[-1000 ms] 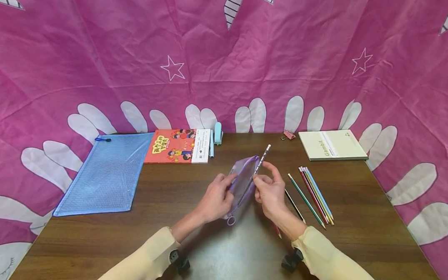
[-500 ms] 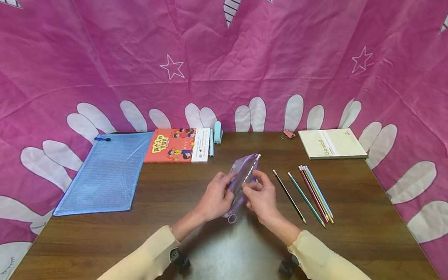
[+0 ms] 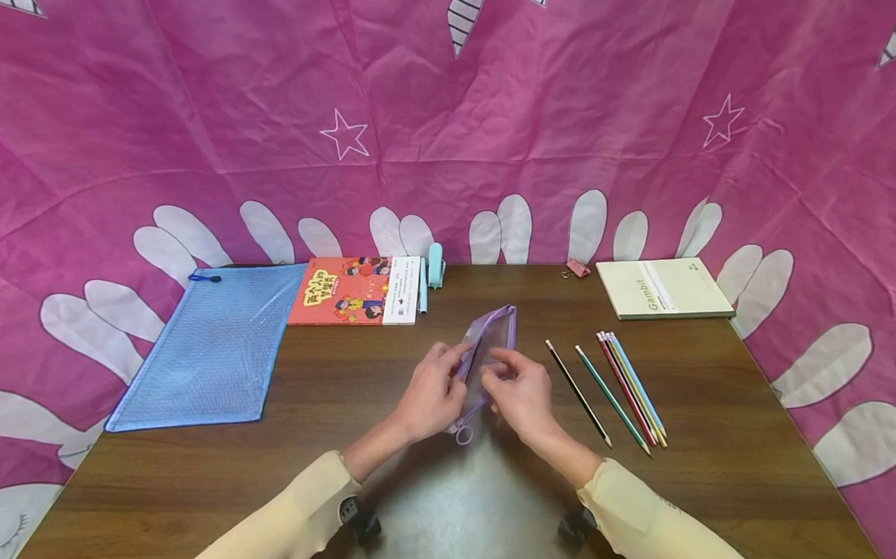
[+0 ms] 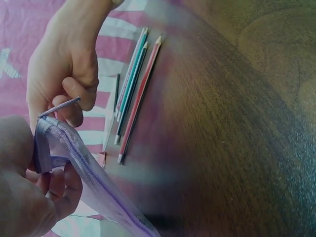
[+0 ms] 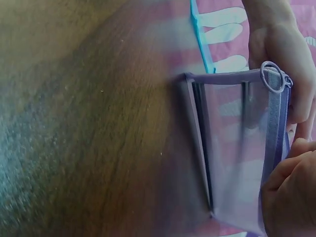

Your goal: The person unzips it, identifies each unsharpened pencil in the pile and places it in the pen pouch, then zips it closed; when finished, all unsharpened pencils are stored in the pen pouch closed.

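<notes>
My left hand (image 3: pixel 431 391) grips the side of a translucent purple zip pencil case (image 3: pixel 504 336), held above the table with its mouth upward. A round pull ring (image 5: pixel 272 77) hangs from the case's end. Through the clear wall in the right wrist view, dark slim pencils (image 5: pixel 202 143) show inside. At the mouth, my right hand (image 3: pixel 521 391) has its thumb and index finger bent but apart, with no pencil visible between them. To its right lie a black pencil (image 3: pixel 578 392) and a green pencil (image 3: pixel 611 399).
Several more pencils (image 3: pixel 631 387) lie bunched farther right. A blue mesh zip bag (image 3: pixel 204 352), a red book (image 3: pixel 350 292) and a mint stapler (image 3: pixel 436 266) are at the left and back. A pink binder clip (image 3: pixel 578 269) and a cream notebook (image 3: pixel 665 289) stand back right.
The black-and-white patterned pencil, pinched by my right hand before, has slid down into the pencil case and out of the head view. My right hand moved left and lower; my left hand stayed put.
</notes>
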A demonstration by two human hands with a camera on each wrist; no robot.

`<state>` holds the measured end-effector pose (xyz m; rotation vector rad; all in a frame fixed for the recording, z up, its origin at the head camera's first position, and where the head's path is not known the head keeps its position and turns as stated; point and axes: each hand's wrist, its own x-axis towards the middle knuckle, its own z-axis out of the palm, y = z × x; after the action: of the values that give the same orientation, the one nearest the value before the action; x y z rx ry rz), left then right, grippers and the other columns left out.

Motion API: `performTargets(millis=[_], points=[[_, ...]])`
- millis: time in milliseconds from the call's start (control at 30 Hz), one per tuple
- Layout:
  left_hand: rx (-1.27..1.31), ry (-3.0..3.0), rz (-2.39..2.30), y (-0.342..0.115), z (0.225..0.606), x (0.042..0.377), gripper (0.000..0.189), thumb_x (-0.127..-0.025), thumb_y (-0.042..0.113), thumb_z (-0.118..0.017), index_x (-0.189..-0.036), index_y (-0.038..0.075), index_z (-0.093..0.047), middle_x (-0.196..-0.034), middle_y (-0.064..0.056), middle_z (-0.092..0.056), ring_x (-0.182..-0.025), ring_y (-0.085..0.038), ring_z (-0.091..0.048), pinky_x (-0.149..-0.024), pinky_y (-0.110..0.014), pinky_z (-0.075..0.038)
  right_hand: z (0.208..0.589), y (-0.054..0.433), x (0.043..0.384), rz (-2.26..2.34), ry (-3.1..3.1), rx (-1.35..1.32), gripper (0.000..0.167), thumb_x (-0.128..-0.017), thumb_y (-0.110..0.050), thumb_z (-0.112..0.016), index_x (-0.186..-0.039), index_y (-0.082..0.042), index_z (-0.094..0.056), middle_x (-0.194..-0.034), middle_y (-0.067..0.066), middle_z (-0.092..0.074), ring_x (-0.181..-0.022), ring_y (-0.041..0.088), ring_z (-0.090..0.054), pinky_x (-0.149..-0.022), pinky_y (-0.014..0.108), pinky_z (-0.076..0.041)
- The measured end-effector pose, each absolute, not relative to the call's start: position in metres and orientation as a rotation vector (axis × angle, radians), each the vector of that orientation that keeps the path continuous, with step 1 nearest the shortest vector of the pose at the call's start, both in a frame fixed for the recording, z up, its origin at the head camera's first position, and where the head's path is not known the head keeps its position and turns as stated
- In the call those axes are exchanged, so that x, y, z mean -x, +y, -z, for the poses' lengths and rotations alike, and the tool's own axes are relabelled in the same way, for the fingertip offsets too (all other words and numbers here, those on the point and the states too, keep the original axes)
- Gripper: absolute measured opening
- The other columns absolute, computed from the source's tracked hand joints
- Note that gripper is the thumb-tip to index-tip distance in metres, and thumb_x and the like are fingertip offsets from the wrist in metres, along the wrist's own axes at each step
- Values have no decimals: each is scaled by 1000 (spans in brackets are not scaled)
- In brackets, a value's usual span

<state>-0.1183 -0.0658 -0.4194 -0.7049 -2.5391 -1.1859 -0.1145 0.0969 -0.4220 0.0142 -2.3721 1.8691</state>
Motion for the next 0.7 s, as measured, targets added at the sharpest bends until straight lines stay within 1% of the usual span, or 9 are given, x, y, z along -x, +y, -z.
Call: performTargets(millis=[167,333,433,567,700], points=[[705,-2513,1177,-66,419,118,54,-77,-7,-56,-131,-9,-59,-91,-11,-53,-74,-17,-50,-62,-29,-47,419,109,116,-1889,-2332,-87,29,-84,2,-67,-113,8,-69,-82,11,-67,-43,12,-54,-42,22,-43],[712,-2502,1178,-66,420,117,54,-77,-6,-56,-131,-8,-59,-92,-11,-54,-76,-18,-50,-64,-30,-48,414,138,124,-1875,-2397,-79,27,-86,0,-66,-113,5,-68,-85,11,-64,-46,17,-57,-43,22,-42],[725,-2508,1177,-66,421,118,54,-78,-7,-55,-131,-9,-59,-92,-11,-54,-76,-18,-50,-64,-29,-48,411,161,131,-1779,-2515,-69,25,-88,-4,-66,-112,4,-69,-85,9,-62,-49,18,-60,-44,23,-44],[743,-2501,1181,-66,422,119,54,-78,-7,-55,-131,-9,-59,-92,-11,-54,-76,-18,-51,-63,-29,-48,405,199,142,-1581,-2691,-142,24,-89,-5,-64,-110,7,-68,-85,10,-65,-53,20,-62,-48,26,-47],[744,-2487,1190,-66,421,119,54,-77,-7,-55,-131,-10,-59,-91,-11,-55,-75,-18,-51,-63,-29,-48,398,236,155,-1354,-2840,-233,22,-90,-6,-64,-107,8,-68,-80,10,-66,-55,24,-63,-50,27,-48]])
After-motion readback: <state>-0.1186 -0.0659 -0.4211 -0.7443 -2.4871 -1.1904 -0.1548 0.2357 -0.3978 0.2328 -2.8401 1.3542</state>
